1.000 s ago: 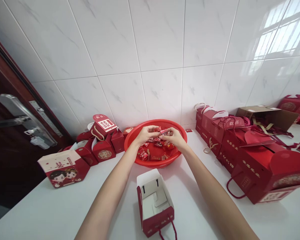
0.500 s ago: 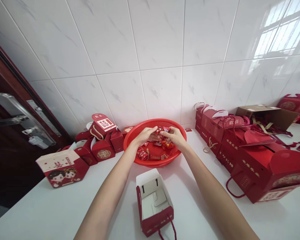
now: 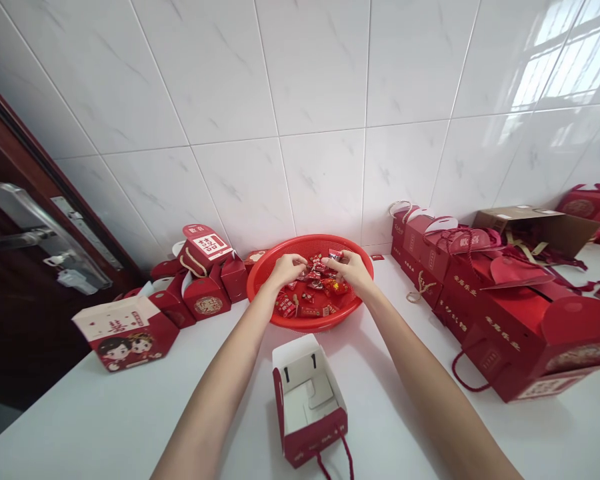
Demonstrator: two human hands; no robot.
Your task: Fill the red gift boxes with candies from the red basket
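Note:
A red plastic basket [image 3: 260, 283] holds several wrapped candies [image 3: 320, 273] in red and gold wrappers. Over its left half, my left hand [image 3: 287, 270] has its fingers curled and pinched together at the edge of the candies; what lies between the fingertips, if anything, is too small to make out. My right hand [image 3: 351, 272], over the right half, pinches a wrapped candy [image 3: 335, 255] with a red and white wrapper. In front of the basket, between my forearms, stands an open red gift box [image 3: 313, 440] with a pale inside and a dark red cord handle.
Several red gift boxes [image 3: 207, 300] stand at the left, with a cartoon-printed box [image 3: 130, 333] nearest me. A row of larger red boxes [image 3: 500, 333] lines the right side. Behind them lies a cardboard box [image 3: 570, 233] with ribbons. A tiled wall [image 3: 325, 187] closes off the back.
My hands have moved apart over the basket. The left shifted slightly left, and the right rose a little with a wrapped candy in its fingers. The open gift box stayed put.

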